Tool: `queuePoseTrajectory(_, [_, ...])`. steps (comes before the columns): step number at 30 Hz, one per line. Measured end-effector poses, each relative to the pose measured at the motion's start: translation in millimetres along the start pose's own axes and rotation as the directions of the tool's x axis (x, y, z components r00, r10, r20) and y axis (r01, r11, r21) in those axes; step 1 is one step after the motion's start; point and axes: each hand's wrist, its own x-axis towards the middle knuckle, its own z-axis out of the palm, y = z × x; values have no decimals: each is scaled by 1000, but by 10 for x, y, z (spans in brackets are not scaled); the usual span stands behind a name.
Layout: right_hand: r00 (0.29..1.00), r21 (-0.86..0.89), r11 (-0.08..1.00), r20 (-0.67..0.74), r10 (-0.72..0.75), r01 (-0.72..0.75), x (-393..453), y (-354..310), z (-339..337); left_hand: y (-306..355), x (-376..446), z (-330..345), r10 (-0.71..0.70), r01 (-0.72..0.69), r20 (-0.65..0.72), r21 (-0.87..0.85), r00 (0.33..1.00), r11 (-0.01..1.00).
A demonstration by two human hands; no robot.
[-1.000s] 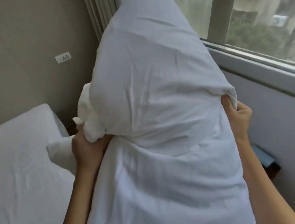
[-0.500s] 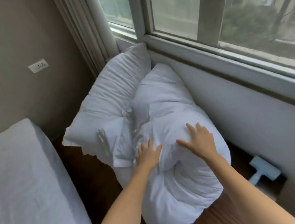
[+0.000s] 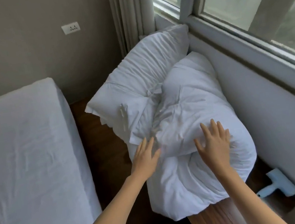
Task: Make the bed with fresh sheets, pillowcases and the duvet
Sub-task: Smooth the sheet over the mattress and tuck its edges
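Nearest, both hands lie flat with fingers straight and spread, gripping nothing: the right hand presses on the near pillow, the left hand touches its left edge. That pillow sits on a wooden bench under the window, leaning against a second pillow farther back. It looks soft, light and floppy — best pinched at two corners or hugged around the middle, since the smooth case may slide. At left, the bed wears a fitted sheet.
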Motion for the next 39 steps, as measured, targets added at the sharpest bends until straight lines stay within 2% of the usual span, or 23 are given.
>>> queuePoseTrajectory(3, [995,38,994,10,-100,100,-191,-401,172,-599,-390,-60,-134,131,-48,-63,990,989])
queuePoseTrajectory(6, [969,70,971,82,-234,229,-419,-914,377,-1271,-835,-121,-289,279,-81,-120,954,953])
queuePoseTrajectory(9, [908,121,924,176,-380,363,-672,-1501,585,-1902,-1334,-220,-427,401,-111,-195,897,895])
queuePoseTrajectory(14, [777,204,861,370,-509,466,-1121,-2511,902,-2870,-2211,-382,-625,545,-165,-357,763,759])
queuePoseTrajectory(18, [654,254,783,438,-617,568,-1428,-3167,1142,-3461,-2790,-362,-769,617,-161,-506,619,603])
queuePoseTrajectory(22, [527,278,707,505,-683,650,-1634,-3645,1313,-3780,-3198,-233,-863,651,-124,-606,490,457])
queuePoseTrajectory(31, [221,370,510,599,-770,777,-1610,-4680,1819,-4093,-3337,-281,-950,593,-110,-759,293,271])
queuePoseTrajectory(34, [93,410,419,617,-782,810,-1505,-5077,2068,-4228,-3178,-393,-969,573,-125,-788,212,227])
queuePoseTrajectory(39, [-179,532,285,659,-730,797,-1148,-5706,2709,-4472,-2585,-551,-992,538,-109,-834,62,125])
